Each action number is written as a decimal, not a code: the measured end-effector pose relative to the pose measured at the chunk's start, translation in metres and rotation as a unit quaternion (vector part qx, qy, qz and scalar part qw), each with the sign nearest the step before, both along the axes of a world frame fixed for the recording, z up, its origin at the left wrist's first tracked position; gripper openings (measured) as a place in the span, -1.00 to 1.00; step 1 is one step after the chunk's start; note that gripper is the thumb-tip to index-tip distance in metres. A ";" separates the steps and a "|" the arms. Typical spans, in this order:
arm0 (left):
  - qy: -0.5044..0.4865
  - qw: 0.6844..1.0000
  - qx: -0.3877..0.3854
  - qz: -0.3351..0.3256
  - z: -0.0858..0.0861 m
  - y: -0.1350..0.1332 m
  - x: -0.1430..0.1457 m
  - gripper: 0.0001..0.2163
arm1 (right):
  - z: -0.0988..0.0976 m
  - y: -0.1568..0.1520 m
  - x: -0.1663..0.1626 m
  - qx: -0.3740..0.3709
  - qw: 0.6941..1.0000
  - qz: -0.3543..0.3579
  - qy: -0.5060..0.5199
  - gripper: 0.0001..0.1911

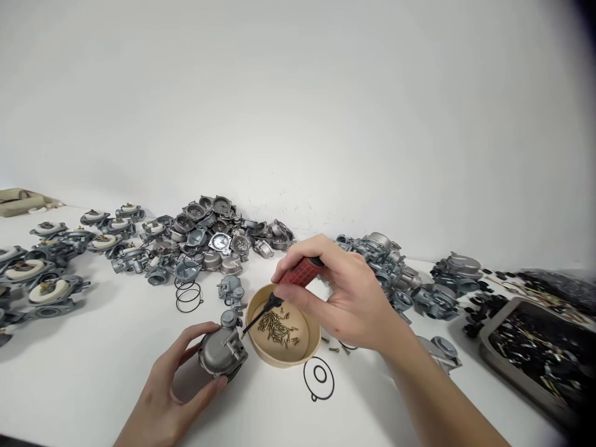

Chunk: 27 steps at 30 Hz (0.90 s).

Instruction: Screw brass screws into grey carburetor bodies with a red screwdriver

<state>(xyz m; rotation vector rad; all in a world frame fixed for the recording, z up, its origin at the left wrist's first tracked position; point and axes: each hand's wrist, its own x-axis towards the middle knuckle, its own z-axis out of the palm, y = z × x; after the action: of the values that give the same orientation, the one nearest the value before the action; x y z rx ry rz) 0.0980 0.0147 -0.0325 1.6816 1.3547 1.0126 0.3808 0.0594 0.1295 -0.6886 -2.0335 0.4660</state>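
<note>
Between the thumb and fingers of my left hand [181, 388] is a grey metal carburetor [222, 352], resting on the white table with its rounded bowl facing up. My right hand [342, 298] grips a screwdriver by its red and black handle [300, 273]. The dark shaft slants down to the left, and a small brass-coloured screw [243, 335] appears at its tip, beside the carburetor's edge. Whether the screw touches the carburetor, I cannot tell. Under the screwdriver stands a round tan bowl [284, 362] with a heap of brass-coloured screws [277, 327] inside.
Black rubber rings [319, 379] lie in front of the bowl, with more rings [189, 297] behind left. A pile of metal float bowls [205, 223] stands at the back. Carburetor bodies with white floats [49, 292] spread left; assembled carburetors [382, 261] sit right, near a tray of small parts [507, 360].
</note>
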 end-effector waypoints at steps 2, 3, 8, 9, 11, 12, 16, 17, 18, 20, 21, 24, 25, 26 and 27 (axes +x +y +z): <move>-0.003 1.000 -0.003 -0.004 -0.003 0.001 -0.003 -0.53 | 0.001 -0.001 0.000 0.000 1.000 0.006 -0.001 -0.88; -0.002 1.000 -0.003 -0.006 -0.005 0.002 -0.004 -0.53 | 0.001 -0.001 0.000 0.001 1.000 0.009 -0.002 -0.87; 0.013 1.000 0.000 -0.028 -0.013 0.003 -0.009 -0.50 | 0.000 0.000 -0.002 0.007 1.000 0.020 -0.006 -0.84; 0.012 1.000 0.002 -0.028 -0.013 0.003 -0.009 -0.51 | 0.000 0.000 -0.002 0.006 1.000 0.023 -0.005 -0.84; 0.003 1.000 0.007 -0.020 -0.012 0.002 -0.006 -0.53 | 0.000 0.000 -0.002 0.000 1.000 0.024 -0.007 -0.84; -0.001 1.000 0.009 -0.016 -0.011 0.001 -0.005 -0.54 | 0.000 0.000 -0.002 -0.004 1.000 0.022 -0.010 -0.84; -0.010 1.000 0.012 -0.011 -0.007 -0.001 0.000 -0.54 | -0.001 0.000 -0.001 -0.007 1.000 0.024 -0.019 -0.85; -0.011 1.000 0.012 -0.012 -0.007 -0.001 0.001 -0.54 | -0.001 0.000 -0.001 -0.006 0.999 0.024 -0.020 -0.85; -0.011 1.000 0.012 -0.014 -0.006 -0.001 0.001 -0.54 | -0.001 0.000 -0.001 -0.005 0.999 0.025 -0.021 -0.84; -0.012 1.000 0.013 -0.016 -0.005 -0.001 0.001 -0.55 | -0.001 0.000 -0.001 -0.003 0.999 0.025 -0.025 -0.84; -0.013 1.000 0.013 -0.016 -0.005 -0.001 0.001 -0.56 | -0.002 0.000 -0.001 -0.002 0.999 0.025 -0.026 -0.84; -0.014 1.000 0.010 -0.011 -0.004 -0.002 0.002 -0.56 | -0.002 0.000 -0.001 -0.002 0.999 0.026 -0.026 -0.84; -0.014 1.000 0.009 -0.009 -0.004 -0.002 0.002 -0.55 | -0.002 0.000 0.000 -0.002 0.999 0.027 -0.025 -0.85; -0.013 1.000 0.009 -0.007 -0.005 -0.002 0.003 -0.55 | -0.002 0.000 0.000 -0.002 0.999 0.028 -0.024 -0.85; -0.011 1.000 0.010 -0.005 -0.005 -0.002 0.003 -0.55 | -0.002 0.000 0.000 -0.002 0.999 0.028 -0.024 -0.85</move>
<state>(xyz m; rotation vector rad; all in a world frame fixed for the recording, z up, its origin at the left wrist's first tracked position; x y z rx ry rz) 0.1005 0.0127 -0.0374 1.6859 1.3247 1.0392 0.3805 0.0596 0.1273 -0.6526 -2.1014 0.4895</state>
